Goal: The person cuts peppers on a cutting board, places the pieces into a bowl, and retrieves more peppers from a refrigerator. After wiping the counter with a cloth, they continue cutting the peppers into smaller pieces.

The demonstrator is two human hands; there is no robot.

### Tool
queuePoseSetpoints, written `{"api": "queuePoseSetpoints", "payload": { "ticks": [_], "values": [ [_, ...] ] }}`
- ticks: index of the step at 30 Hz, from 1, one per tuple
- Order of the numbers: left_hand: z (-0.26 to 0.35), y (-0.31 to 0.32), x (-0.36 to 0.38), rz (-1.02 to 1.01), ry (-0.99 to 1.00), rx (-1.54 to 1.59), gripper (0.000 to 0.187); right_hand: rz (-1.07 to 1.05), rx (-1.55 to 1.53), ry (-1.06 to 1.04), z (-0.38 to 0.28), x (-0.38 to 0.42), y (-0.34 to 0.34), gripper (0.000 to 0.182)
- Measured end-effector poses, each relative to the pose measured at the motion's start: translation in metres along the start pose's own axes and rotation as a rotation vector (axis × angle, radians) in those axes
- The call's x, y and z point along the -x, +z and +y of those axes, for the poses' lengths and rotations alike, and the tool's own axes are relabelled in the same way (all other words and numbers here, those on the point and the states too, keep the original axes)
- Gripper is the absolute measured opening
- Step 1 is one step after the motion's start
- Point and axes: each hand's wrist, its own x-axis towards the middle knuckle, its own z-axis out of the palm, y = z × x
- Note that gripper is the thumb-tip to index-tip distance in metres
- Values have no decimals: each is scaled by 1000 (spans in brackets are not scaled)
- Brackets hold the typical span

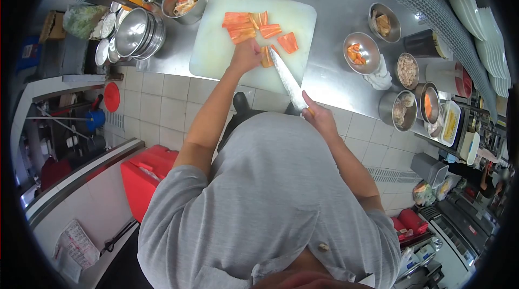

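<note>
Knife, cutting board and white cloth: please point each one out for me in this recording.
Knife (286, 78): head view, middle of the blade.
Cutting board (216, 48): head view, bare surface left of the orange pieces (241, 34).
White cloth (380, 76): head view, middle of its crumpled folds.

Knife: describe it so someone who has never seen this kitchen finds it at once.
Start at the pale cutting board on the steel counter. A knife slants over the board's lower right corner, its tip by the orange-red pieces and its handle in the right grip. Its long, shiny blade sets it apart from those short, blocky pieces.
</note>
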Motion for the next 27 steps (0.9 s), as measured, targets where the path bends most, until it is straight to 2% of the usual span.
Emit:
{"api": "queuePoseSetpoints", "payload": {
  "ticks": [5, 15, 18, 21, 24, 27],
  "values": [
    [2, -4, -4, -55, -23, -58, 16, -63, -27, 91, -15, -5, -6, 59],
    [-17, 4, -13, -6, 59, -138, 12, -187, -202, 271, -22, -7, -10, 57],
    [-13, 4, -11, -7, 52, -150, 12, -125, -189, 187, -19, -9, -5, 56],
    [-15, 4, -11, 13, 87, -181, 11, -184, -214, 294, -22, -18, -4, 55],
    [-15, 4, -12, 22, 98, -196, 11, -129, -240, 200, -15, -9, -4, 58],
    [-20, 7, -15, 22, 90, -161, 11, -156, -279, 217, -14, -3, -10, 58]
  ]
}}
